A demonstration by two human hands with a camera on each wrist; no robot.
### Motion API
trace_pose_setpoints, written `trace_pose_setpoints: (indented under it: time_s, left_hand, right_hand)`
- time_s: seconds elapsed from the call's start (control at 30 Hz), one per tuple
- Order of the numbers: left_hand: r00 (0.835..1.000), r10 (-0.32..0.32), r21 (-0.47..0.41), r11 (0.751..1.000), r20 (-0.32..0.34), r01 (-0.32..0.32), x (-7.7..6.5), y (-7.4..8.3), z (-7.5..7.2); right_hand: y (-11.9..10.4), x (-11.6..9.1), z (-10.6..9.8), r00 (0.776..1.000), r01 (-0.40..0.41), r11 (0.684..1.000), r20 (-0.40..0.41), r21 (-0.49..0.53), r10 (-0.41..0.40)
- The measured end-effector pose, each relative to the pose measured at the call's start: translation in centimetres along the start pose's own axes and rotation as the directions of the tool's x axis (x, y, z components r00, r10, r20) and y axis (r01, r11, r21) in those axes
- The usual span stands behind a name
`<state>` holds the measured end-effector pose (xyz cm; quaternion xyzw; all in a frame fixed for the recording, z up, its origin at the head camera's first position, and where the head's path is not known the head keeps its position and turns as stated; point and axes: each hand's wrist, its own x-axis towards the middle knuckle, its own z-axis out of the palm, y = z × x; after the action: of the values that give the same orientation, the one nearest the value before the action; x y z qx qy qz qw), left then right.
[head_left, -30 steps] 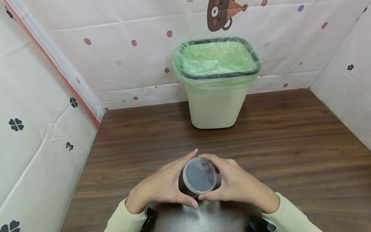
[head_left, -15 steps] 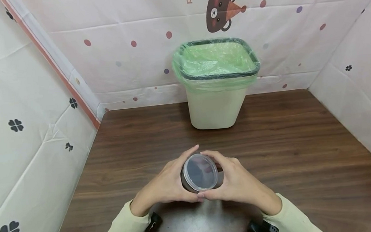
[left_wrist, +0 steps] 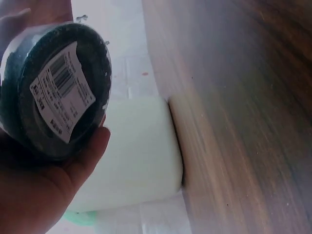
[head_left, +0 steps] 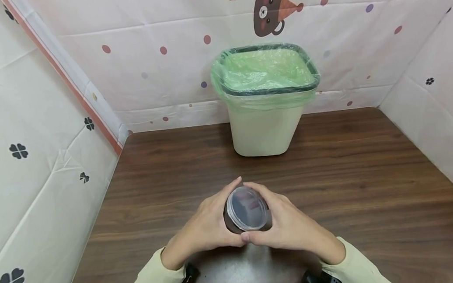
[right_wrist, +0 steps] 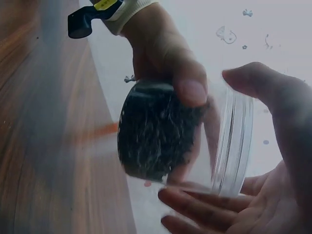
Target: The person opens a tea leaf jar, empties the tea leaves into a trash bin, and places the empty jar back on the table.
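Both hands hold a clear round plastic jar [head_left: 248,209] with dark, flaky contents [right_wrist: 158,131], in front of the person over the near part of the table. My left hand [head_left: 210,223] grips the jar's lower body, its thumb along the side in the right wrist view. My right hand [head_left: 287,220] curls round the top, thumb and fingers at the clear ridged lid [right_wrist: 234,141]. The two thumbs meet at the near side of the jar. In the left wrist view the jar's dark base shows a white barcode label [left_wrist: 63,92], raised off the table.
A cream waste bin [head_left: 266,127] with a green bag liner [head_left: 265,71] stands at the back of the brown wooden table [head_left: 172,163]. Patterned white sheets [head_left: 159,76] enclose the table at the back and both sides. A black strapped device [head_left: 321,280] sits at the right wrist.
Jar and hands have shifted slightly up and right in the head view. The thumbs have come together, and the right fingers have closed in nearer the lid.
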<state>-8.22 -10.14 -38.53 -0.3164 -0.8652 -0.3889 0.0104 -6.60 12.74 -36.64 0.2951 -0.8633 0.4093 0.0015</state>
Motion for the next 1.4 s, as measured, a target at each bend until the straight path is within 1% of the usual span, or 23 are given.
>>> trace_pose_setpoints:
  time_s: [0.1,0.23,0.33,0.47,0.53,0.6,0.67,0.77,0.87,0.97,1.03,1.13,1.23,1.33,1.4]
  left_hand:
    - [0.999,0.013,0.048,0.999,-0.029,-0.011,0.0,0.3,0.2]
    - [0.997,0.033,0.086,0.996,-0.070,-0.027,0.1,0.5,0.4]
    - [0.994,0.058,0.115,0.992,-0.098,-0.046,0.1,0.5,0.7]
    - [0.987,0.095,0.170,0.983,-0.127,-0.072,0.0,0.7,0.9]
    - [0.983,0.121,0.214,0.973,-0.140,-0.089,0.0,0.9,1.1]
    - [0.976,0.151,0.261,0.959,-0.156,-0.106,0.1,1.2,1.2]
    - [0.966,0.186,0.314,0.941,-0.179,-0.123,0.1,1.4,1.4]
    - [0.946,0.237,0.391,0.910,-0.221,-0.137,0.2,1.7,1.8]
    - [0.924,0.283,0.465,0.875,-0.259,-0.137,0.3,1.8,2.2]
    - [0.908,0.309,0.527,0.841,-0.283,-0.122,0.4,1.9,2.6]
    - [0.905,0.311,0.552,0.827,-0.292,-0.106,0.4,2.0,2.8]
    - [0.906,0.298,0.576,0.814,-0.299,-0.078,0.3,2.2,3.1]
    - [0.910,0.281,0.583,0.810,-0.304,-0.056,0.3,2.3,3.2]
    - [0.909,0.278,0.585,0.809,-0.310,-0.048,0.4,2.3,3.4]
    - [0.908,0.278,0.575,0.817,-0.314,-0.052,0.5,2.3,3.5]
  right_hand:
    - [-0.5,0.0,0.1,0.999,-0.052,0.998,0.009,0.019,0.052]
    - [-1.2,0.1,0.4,0.993,-0.119,0.992,0.005,0.028,0.119]
    - [-1.4,0.1,0.7,0.986,-0.165,0.986,0.005,0.014,0.165]
    - [-1.7,0.0,1.0,0.977,-0.212,0.977,0.004,0.004,0.212]
    - [-1.7,0.1,1.1,0.975,-0.221,0.975,-0.001,0.007,0.221]
    - [-1.8,0.1,1.3,0.974,-0.226,0.974,-0.010,0.017,0.227]
    - [-1.8,0.2,1.5,0.973,-0.228,0.973,-0.024,0.028,0.229]
    - [-1.9,0.3,1.8,0.973,-0.221,0.974,-0.050,0.039,0.223]
    - [-2.0,0.4,2.0,0.970,-0.229,0.973,-0.081,0.027,0.230]
    - [-2.2,0.6,2.3,0.960,-0.256,0.967,-0.119,-0.014,0.252]
    - [-2.1,0.7,2.5,0.956,-0.264,0.963,-0.146,-0.050,0.254]
    - [-2.1,0.8,2.8,0.954,-0.258,0.963,-0.179,-0.078,0.241]
    - [-2.0,0.8,3.0,0.953,-0.239,0.967,-0.210,-0.088,0.217]
    - [-1.8,0.9,3.1,0.951,-0.214,0.971,-0.251,-0.108,0.182]
    - [-1.7,0.9,3.1,0.947,-0.197,0.972,-0.281,-0.128,0.155]
